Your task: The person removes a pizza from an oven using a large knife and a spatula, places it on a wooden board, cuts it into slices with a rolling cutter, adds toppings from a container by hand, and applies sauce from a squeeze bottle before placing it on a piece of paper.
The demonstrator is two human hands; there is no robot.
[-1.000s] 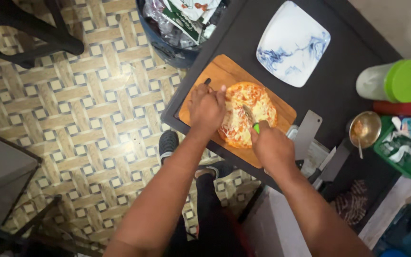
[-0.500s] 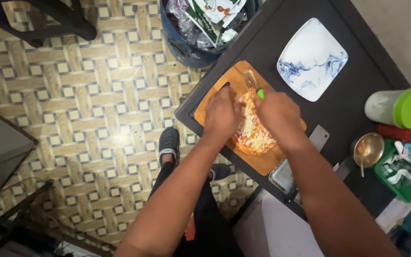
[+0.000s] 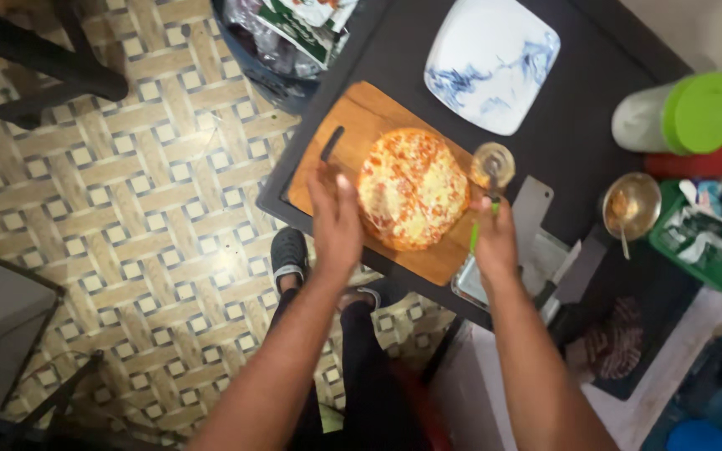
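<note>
A round pizza (image 3: 412, 188) with melted cheese lies on a wooden cutting board (image 3: 346, 129) on a dark counter. My left hand (image 3: 336, 219) hovers at the pizza's left edge with flat, spread fingers and holds nothing. My right hand (image 3: 495, 240) grips the green handle of a pizza cutter (image 3: 491, 167). Its round wheel stands just off the pizza's right edge, over the board.
A square white plate with blue marbling (image 3: 491, 63) lies beyond the board. A green-lidded container (image 3: 683, 117), a small metal bowl with a spoon (image 3: 630, 206) and a green basket (image 3: 700, 234) stand at the right. A bin of wrappers (image 3: 282, 42) sits on the patterned floor.
Both hands were pressed on the pizza, cutting it. Now they have drawn apart: the left hand lifted off to the left, the right pulled the cutter off the right edge.
</note>
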